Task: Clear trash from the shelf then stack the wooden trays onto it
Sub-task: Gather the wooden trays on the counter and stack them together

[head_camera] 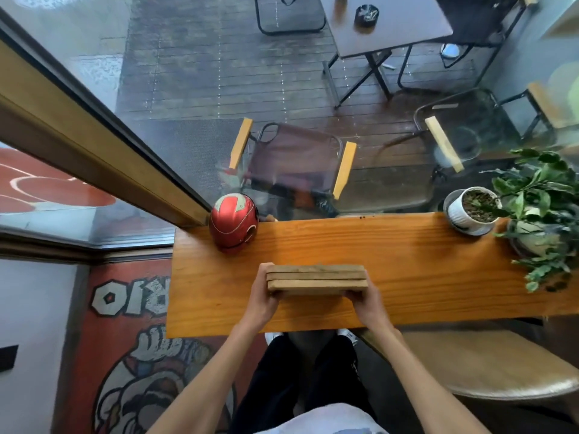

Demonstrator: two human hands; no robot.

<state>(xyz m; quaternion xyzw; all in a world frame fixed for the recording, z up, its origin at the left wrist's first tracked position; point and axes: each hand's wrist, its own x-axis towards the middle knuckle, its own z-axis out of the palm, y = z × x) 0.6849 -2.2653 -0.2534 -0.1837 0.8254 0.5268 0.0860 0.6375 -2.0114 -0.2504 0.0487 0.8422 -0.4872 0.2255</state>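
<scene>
A stack of three flat wooden trays is held just over the middle of the orange-brown wooden shelf. My left hand grips the stack's left end, fingers under it and thumb along the side. My right hand grips the right end the same way. I cannot tell whether the stack's underside touches the shelf. No trash shows on the shelf top.
A red helmet stands at the shelf's back left, against the window. A white plant pot and a leafy plant fill the shelf's right end. A round stool sits at lower right. Chairs and a table are outside the glass.
</scene>
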